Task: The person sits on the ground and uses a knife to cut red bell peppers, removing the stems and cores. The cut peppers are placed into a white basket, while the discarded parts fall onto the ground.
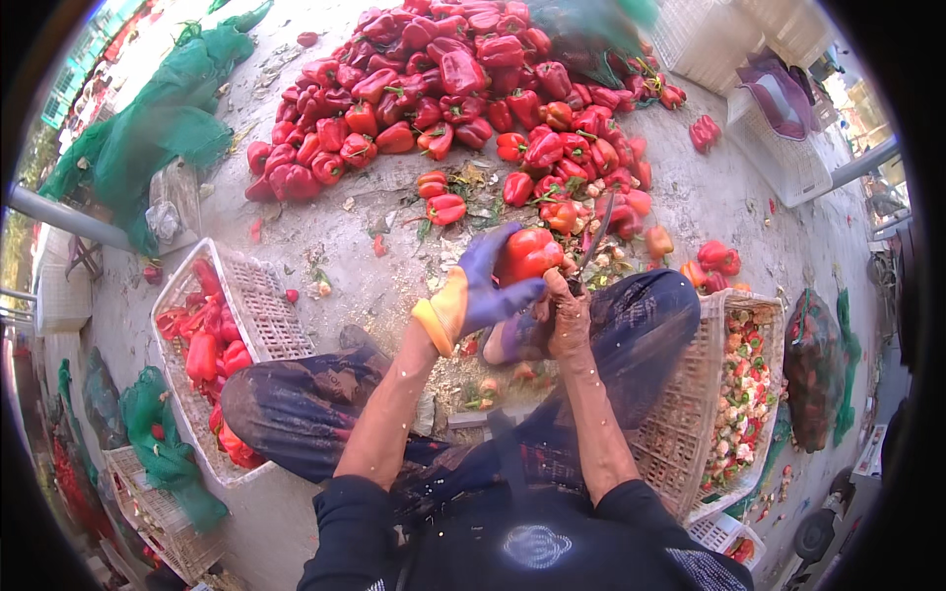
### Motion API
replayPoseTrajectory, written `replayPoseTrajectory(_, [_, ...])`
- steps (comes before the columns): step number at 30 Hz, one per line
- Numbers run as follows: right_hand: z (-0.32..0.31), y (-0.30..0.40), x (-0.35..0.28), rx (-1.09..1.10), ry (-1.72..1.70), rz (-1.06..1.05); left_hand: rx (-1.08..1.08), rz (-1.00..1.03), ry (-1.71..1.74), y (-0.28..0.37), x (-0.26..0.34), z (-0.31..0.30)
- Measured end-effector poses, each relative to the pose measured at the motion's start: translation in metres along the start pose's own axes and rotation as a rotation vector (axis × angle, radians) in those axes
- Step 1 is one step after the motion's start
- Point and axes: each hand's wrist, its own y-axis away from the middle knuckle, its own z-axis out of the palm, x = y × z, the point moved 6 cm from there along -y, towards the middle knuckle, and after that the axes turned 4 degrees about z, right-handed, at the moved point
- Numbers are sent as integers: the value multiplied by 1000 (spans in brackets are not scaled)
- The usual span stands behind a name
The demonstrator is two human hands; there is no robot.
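My left hand, in a purple and orange rubber glove, holds a red bell pepper from its left side. Bare and close against the pepper's lower right is my right hand, with a knife in its grip, the dark blade pointing up and away. Both hands are above the ground between my bent knees. Just beyond them, red peppers with green stems lie among seeds and leaf scraps. A large heap of red bell peppers rises farther ahead.
At my left knee stands a white plastic crate of red peppers; by my right knee, another crate holds pepper cores and scraps. Green netting lies at the upper left. A filled mesh sack and more crates are at the right.
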Motion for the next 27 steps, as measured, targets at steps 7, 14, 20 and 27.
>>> replayPoseTrajectory(7, [34,52,-25,-113,174,98,155,-123,597,53,-12,0])
replayPoseTrajectory(14, [51,120,-59,-378,667,530,180,-53,442,67,-7,-18])
replayPoseTrajectory(20, [44,114,-50,-428,571,648,207,92,263,72,-3,-13])
replayPoseTrajectory(27, [29,119,-18,-332,409,627,274,66,311,75,7,-5])
